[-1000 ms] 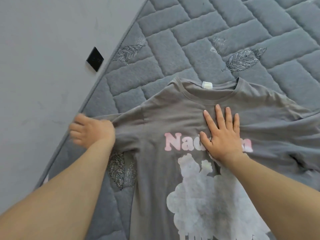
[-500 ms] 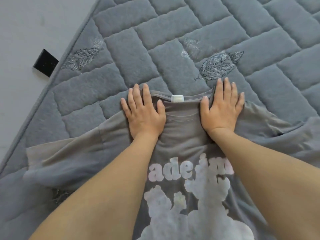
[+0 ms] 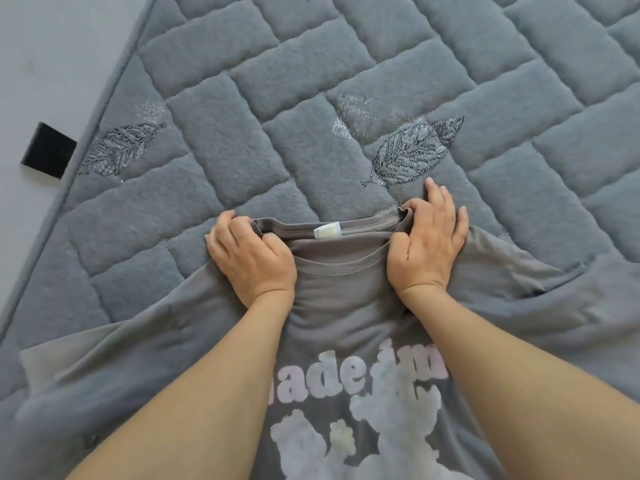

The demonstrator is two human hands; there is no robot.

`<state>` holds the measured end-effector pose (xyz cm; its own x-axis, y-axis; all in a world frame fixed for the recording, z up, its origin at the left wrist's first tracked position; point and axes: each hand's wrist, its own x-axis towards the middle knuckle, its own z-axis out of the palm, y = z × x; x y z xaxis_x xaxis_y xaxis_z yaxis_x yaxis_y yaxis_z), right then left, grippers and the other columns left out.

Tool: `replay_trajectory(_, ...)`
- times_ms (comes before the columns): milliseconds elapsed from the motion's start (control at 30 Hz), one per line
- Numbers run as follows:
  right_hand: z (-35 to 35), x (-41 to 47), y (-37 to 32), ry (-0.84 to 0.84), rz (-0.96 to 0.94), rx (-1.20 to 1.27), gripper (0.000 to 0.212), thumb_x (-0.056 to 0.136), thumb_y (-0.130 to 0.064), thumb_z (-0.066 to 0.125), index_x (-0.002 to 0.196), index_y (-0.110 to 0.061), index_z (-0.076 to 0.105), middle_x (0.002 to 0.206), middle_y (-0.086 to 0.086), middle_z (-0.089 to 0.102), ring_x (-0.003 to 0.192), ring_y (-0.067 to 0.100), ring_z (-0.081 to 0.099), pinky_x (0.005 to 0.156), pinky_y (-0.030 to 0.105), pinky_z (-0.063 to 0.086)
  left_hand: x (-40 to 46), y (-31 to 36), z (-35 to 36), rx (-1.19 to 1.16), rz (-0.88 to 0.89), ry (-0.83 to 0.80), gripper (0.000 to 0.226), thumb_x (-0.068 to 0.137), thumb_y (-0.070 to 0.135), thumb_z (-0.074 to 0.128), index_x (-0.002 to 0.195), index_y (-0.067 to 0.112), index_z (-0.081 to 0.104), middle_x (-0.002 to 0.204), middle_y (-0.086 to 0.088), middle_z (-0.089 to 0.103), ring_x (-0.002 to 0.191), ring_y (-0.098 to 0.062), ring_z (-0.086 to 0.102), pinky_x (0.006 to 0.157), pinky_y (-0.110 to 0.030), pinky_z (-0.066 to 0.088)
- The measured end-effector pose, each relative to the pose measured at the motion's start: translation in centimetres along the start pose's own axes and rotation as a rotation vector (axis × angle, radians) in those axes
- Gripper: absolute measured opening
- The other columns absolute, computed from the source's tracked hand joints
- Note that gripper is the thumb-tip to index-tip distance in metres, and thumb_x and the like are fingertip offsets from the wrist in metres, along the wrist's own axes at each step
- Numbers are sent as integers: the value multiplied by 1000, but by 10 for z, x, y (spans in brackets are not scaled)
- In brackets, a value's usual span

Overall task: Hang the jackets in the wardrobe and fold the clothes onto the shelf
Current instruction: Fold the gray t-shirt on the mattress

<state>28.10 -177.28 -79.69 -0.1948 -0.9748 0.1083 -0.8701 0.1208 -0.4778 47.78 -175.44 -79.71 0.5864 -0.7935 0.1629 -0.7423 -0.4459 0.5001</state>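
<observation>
A grey T-shirt [image 3: 332, 306] with pale pink lettering and a white print lies face up on a quilted grey mat [image 3: 311, 98], collar pointing away from me. A white label [image 3: 327, 231] shows inside the collar. My left hand [image 3: 252, 258] grips the shirt at the left end of the collar, fingers curled into the cloth. At the right end of the collar my right hand [image 3: 427, 244] grips the fabric, which bunches under its fingers. Both sleeves spread out to the sides.
The mat's piped edge [image 3: 104, 109] runs diagonally at the left, with pale floor [image 3: 45, 46] beyond it. A small black square object [image 3: 48, 150] lies on the floor by that edge. Leaf patterns are stitched into the mat above the collar.
Both hands lay flat on the shoulders by the collar half a second ago; their fingers have now curled and gathered the cloth. A second ago the left hand was out at the left sleeve.
</observation>
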Motion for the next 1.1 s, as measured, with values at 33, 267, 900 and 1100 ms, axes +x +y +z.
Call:
replay_trajectory(33,1,0,1,13,1,9,41,67,-24,41,105,-16,55,155,3,35,147,23,23,121,46,2,-1,0,0,-1,3,9,20,76,4,49,93,-2,58,129,-22,55,119,-48,47,113,-55,26)
replay_trajectory(267,4,1,3,157,-22,85,20,74,-13,46,92,-15,55,128,2,57,130,25,43,117,40,13,0,-4,-7,-144,26,51,24,70,5,48,91,-2,58,111,-22,59,111,-43,51,110,-54,29)
replay_trajectory(900,-60,-178,70,-14,-200,-310,56,82,-11,45,137,-4,55,94,19,51,106,38,45,108,61,32,-153,-94,-85,223,337,-360,40,92,29,38,128,20,50,159,-2,32,150,-31,19,121,-56,8)
replay_trajectory(1100,-57,-173,72,18,-217,-271,56,85,-18,41,139,-14,56,105,22,53,107,34,42,110,60,29,-152,-92,-82,293,322,-352,57,88,31,38,144,22,42,161,-3,28,150,-31,19,120,-57,8)
